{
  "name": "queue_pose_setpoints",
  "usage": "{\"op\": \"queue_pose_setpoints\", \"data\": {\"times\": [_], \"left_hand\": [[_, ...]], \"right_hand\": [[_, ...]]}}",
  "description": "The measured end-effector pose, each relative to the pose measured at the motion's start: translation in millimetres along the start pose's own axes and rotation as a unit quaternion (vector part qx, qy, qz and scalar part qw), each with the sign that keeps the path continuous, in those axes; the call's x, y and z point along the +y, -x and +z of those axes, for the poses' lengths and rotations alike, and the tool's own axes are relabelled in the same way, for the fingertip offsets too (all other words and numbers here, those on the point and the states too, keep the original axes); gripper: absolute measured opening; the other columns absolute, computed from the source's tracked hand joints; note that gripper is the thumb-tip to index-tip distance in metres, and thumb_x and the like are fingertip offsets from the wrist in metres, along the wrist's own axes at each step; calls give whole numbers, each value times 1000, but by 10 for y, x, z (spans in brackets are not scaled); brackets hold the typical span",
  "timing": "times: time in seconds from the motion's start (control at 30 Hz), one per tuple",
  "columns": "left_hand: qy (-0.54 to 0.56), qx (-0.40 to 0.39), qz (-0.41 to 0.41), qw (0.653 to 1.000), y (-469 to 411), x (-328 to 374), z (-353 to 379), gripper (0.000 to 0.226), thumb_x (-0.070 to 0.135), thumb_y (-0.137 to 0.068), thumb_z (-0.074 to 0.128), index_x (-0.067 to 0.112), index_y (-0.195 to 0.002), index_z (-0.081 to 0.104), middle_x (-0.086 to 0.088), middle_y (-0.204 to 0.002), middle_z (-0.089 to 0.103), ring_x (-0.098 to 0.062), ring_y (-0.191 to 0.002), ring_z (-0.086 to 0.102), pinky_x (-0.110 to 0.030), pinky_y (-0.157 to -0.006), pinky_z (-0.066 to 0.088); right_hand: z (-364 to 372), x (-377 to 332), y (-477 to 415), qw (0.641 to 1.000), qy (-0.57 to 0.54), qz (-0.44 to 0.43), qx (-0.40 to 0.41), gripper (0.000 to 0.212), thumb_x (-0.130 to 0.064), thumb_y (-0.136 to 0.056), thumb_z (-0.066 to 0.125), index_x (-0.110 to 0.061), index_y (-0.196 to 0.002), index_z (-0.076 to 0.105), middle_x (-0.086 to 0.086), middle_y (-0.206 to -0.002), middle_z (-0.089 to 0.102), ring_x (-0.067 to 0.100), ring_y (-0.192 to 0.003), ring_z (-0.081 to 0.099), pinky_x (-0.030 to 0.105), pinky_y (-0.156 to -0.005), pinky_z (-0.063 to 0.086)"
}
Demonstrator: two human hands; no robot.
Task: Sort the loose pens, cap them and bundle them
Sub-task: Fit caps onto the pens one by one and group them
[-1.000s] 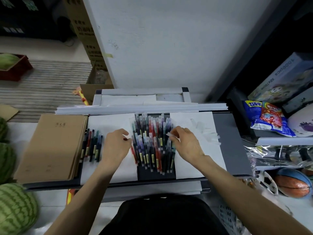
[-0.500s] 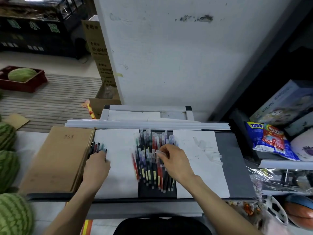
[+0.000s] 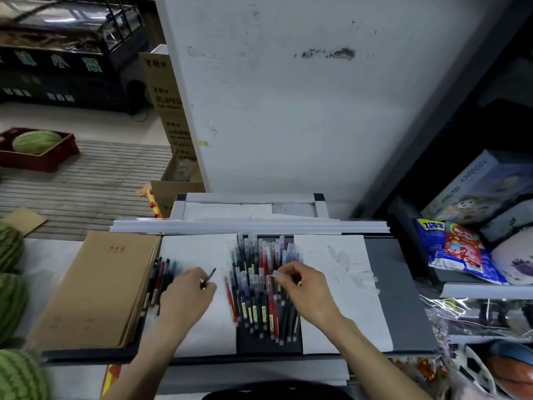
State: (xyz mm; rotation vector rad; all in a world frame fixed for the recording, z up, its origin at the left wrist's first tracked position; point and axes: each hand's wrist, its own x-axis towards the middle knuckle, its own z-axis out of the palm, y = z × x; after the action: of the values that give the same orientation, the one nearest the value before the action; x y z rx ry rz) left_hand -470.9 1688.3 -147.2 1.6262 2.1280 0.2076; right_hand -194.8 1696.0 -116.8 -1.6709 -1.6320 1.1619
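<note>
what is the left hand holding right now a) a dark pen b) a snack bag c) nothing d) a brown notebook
a: the left hand pinches a dark pen over the white sheet, one end sticking out past the fingers.

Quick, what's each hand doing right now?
Left hand: pinching a dark pen.
Right hand: pinching what looks like a clear cap.
</note>
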Motion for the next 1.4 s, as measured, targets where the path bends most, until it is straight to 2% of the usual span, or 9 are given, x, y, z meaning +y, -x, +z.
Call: {"op": "queue_pose_setpoints", "data": {"times": [0.07,0.17,0.27,0.4,0.67,0.83,1.1,1.23,1.4], "left_hand": [[22,-22,52,998,67,189,-33,9,41,-100,53,36,-100,60,14,-93,60,-3,-74,58,-29,-62,47],[64,-35,112,991,203,433,-130,8,39,-102,50,40,-98,57,17,-88,65,-3,-69,59,-27,-62,48],[82,-15,173,981,352,607,-250,5,49,-101,50,47,-101,55,24,-86,68,-2,-71,60,-23,-59,45],[83,22,226,970,473,743,-363,17,61,-100,49,50,-108,58,33,-91,67,4,-75,61,-21,-67,50],[92,34,264,959,505,867,-383,14,59,-100,50,50,-110,56,38,-92,62,7,-76,59,-23,-66,51],[93,47,263,959,510,911,-356,15,56,-101,53,48,-114,57,46,-90,57,7,-77,59,-26,-66,53],[100,56,257,960,515,905,-385,16,57,-100,53,48,-111,60,38,-97,64,5,-81,63,-25,-69,54],[105,44,281,953,546,968,-369,18,56,-101,52,47,-112,62,35,-98,64,1,-80,62,-25,-67,51],[108,53,287,950,551,988,-323,24,58,-99,49,46,-111,66,33,-101,67,0,-84,64,-30,-70,54]], "right_hand": [[-60,-45,-3,999,-32,10,-6,5,-34,-98,71,-30,-95,73,-13,-89,73,0,-81,64,10,-72,47],[-166,-97,-18,997,-68,28,-13,6,-30,-97,72,-31,-92,75,-13,-84,72,-1,-75,62,12,-71,48],[-272,-135,1,995,-96,25,-11,10,-24,-96,73,-31,-90,78,-11,-84,73,0,-72,61,14,-71,48],[-400,-237,71,995,-100,-9,-28,15,-22,-96,73,-35,-91,78,-5,-93,75,1,-73,59,14,-71,48],[-476,-407,221,997,-62,-41,-22,18,-23,-95,74,-40,-91,75,-11,-91,74,3,-72,59,13,-69,46],[-458,-435,258,997,-62,-39,12,14,-23,-93,77,-35,-88,79,-13,-84,73,2,-69,58,12,-67,45],[-571,-415,220,999,-36,-17,24,12,-26,-92,77,-37,-88,76,-16,-95,75,6,-73,62,12,-67,45],[-510,-439,247,999,-31,-36,-7,18,-21,-92,76,-38,-88,76,-14,-88,74,4,-70,60,13,-67,46],[-414,-429,277,998,-51,-29,5,20,-12,-92,74,-31,-85,79,-13,-79,73,3,-67,60,14,-65,45]]}}
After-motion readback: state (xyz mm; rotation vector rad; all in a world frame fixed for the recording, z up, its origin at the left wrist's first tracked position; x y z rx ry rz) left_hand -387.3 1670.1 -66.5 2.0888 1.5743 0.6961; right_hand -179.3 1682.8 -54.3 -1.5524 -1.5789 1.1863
